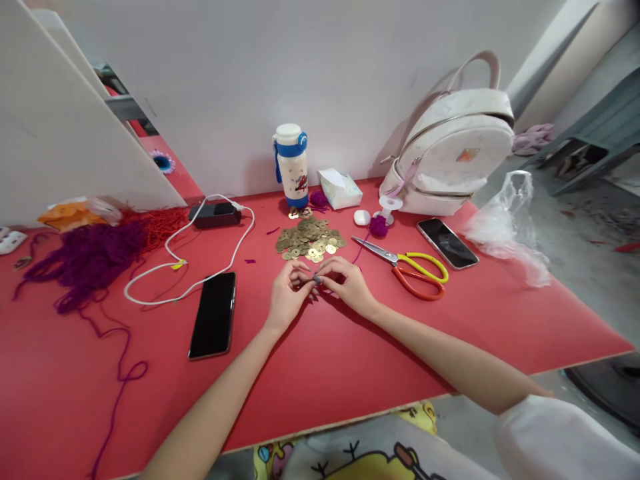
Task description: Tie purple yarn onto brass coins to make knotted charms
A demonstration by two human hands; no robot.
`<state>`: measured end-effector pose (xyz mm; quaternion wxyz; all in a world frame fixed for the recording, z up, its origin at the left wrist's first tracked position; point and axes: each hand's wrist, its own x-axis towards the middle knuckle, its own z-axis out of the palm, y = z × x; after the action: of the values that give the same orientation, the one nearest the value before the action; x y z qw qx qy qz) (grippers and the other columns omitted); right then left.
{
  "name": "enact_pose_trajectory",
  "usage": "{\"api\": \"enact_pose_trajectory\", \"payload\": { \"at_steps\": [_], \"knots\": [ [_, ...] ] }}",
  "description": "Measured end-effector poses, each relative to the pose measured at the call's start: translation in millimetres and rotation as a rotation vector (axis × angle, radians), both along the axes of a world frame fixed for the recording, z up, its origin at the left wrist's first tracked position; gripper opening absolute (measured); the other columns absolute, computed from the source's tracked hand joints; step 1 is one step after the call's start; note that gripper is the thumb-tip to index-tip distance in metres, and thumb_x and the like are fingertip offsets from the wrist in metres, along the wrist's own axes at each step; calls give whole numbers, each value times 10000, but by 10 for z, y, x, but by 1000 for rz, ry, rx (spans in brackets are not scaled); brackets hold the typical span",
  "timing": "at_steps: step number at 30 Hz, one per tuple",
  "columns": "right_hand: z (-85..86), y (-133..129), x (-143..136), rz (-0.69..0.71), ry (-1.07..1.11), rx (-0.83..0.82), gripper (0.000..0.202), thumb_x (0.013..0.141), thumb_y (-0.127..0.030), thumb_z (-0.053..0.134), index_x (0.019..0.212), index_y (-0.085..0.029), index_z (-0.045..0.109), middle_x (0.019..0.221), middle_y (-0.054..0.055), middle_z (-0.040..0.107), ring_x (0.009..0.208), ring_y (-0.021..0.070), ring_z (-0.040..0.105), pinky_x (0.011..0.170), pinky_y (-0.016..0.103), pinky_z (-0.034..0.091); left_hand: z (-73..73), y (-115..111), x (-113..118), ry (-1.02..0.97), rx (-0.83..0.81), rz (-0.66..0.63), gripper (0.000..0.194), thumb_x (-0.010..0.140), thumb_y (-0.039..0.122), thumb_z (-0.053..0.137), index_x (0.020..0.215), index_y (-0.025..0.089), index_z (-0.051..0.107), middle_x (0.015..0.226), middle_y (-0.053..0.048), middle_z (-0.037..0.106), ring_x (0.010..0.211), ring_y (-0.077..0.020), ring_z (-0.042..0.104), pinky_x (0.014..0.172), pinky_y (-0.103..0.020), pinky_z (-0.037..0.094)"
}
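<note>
My left hand (287,290) and my right hand (345,280) meet fingertip to fingertip over the red table (350,360), pinching a small dark item (316,281) between them; what it is I cannot tell. A pile of brass coins (309,240) with holes lies just beyond the fingers. A thin purple thread (359,252) runs from the hands' area toward a small purple thread spool (379,225). Scissors (407,265) with yellow and orange handles lie to the right of my right hand.
A black phone (213,315) lies left of my left hand, a second phone (447,243) at right. A white cable (190,267), power bank (215,215), purple yarn (90,257), bottle (293,163), tissue pack (340,188), white backpack (450,157) and plastic bag (505,227) ring the table.
</note>
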<state>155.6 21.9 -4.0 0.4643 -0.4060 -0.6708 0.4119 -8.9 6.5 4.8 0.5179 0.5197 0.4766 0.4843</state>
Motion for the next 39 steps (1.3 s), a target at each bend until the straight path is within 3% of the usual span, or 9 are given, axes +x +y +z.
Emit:
{"api": "enact_pose_trajectory", "payload": {
  "at_steps": [4,8,16,22,25,28,32,37,39],
  "knots": [
    [29,13,-5,-59,6,63,143,877,-287,619,783,-203,686,890,60,683,858,199,627,774,334,494,-4,9,-5,-2,-2,-2,296,738,240,729,923,195,502,600,51,619,465,-148,647,464,-241,547],
    [222,137,134,-162,284,-101,167,865,-347,645,779,-203,649,747,17,660,609,131,553,532,247,417,-7,21,-20,-8,-9,25,260,739,221,704,910,194,510,596,39,633,484,-147,648,470,-238,547],
    [769,372,1081,-432,792,-13,167,811,-293,685,776,-222,538,556,-93,365,431,60,316,380,166,291,-35,72,-52,24,0,72,244,747,243,687,908,186,513,600,25,647,493,-144,646,473,-234,541],
    [660,409,1415,-611,744,149,98,892,-309,563,818,-249,541,701,-40,511,770,115,654,710,250,540,-15,62,-31,20,-4,74,255,728,262,704,892,181,526,579,30,633,474,-137,636,469,-229,538],
    [506,412,1225,-488,471,114,136,914,-392,520,922,-256,534,945,10,633,986,157,658,911,365,520,-7,60,-22,3,-3,65,250,720,255,706,883,178,533,570,34,625,471,-138,635,456,-226,534],
    [380,299,863,-298,298,30,364,732,-293,759,1055,-243,600,1192,70,657,1167,224,600,1037,417,460,3,52,-22,-11,8,50,237,719,248,705,876,177,542,571,34,624,476,-145,643,449,-231,540],
    [275,98,403,208,-245,14,664,781,-251,728,1387,-255,457,1465,105,487,1362,260,452,1135,446,365,23,29,-29,-11,24,2,228,708,235,719,864,180,563,613,21,652,495,-155,663,451,-241,558],
    [305,205,203,396,-523,123,196,936,-258,550,1076,-179,663,1049,111,704,972,241,651,873,377,495,0,35,-52,-53,45,47,226,689,253,756,829,176,595,640,3,675,533,-162,678,459,-239,564],
    [411,318,218,385,-516,173,261,983,-229,446,886,-170,681,896,78,704,833,195,638,781,314,470,-22,50,-69,-81,45,112,222,692,268,762,830,168,619,657,-12,691,541,-173,685,466,-253,568]
  ]
}}
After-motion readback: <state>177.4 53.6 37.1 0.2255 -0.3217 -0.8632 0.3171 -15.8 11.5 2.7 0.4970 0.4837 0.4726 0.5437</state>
